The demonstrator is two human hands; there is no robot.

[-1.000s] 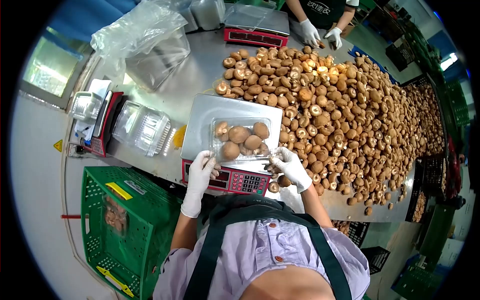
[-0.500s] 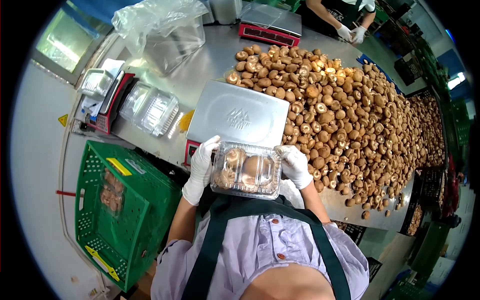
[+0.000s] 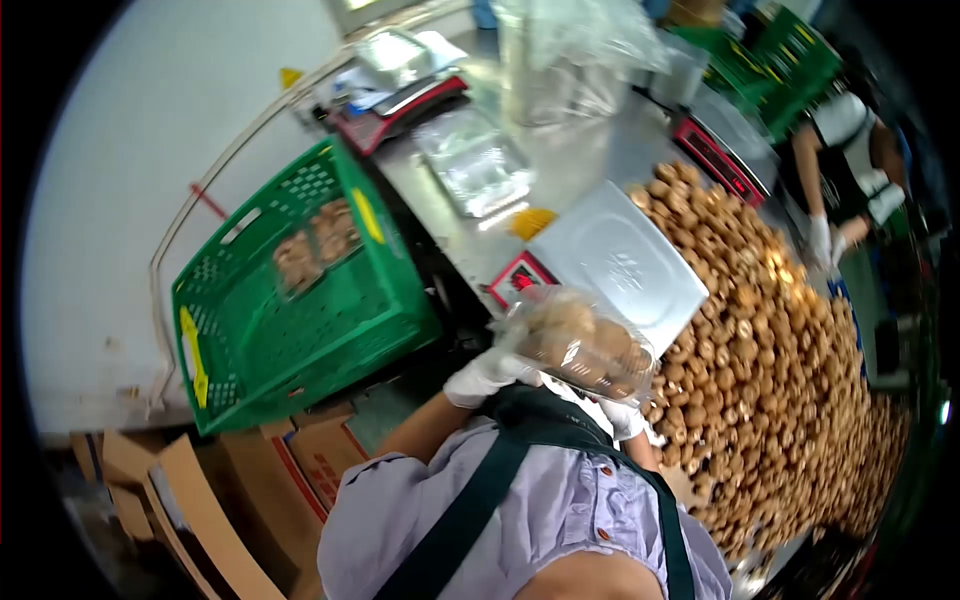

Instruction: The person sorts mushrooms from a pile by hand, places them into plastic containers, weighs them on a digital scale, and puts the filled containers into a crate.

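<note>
A clear plastic box of brown mushrooms (image 3: 580, 345) is held between my two gloved hands, close in front of my apron. My left hand (image 3: 490, 375) grips its left end, and my right hand (image 3: 624, 418) is at its lower right side, partly hidden beneath it. Just beyond the box lies the bare metal plate of a red scale (image 3: 625, 265). A green crate (image 3: 400, 310) stands to the left, with packed mushroom boxes (image 3: 318, 245) inside it.
Loose mushrooms (image 3: 770, 400) are heaped on the right. Empty clear boxes (image 3: 475, 165), a second scale (image 3: 405, 110) and a plastic bag (image 3: 575, 60) lie farther back. A co-worker's gloved hands (image 3: 825, 243) show at upper right. Cardboard boxes (image 3: 260, 490) stand at lower left.
The box, first open on the scale, was lifted off and closed; it is now tilted near my body. My view has swung left, bringing the green crate further into sight.
</note>
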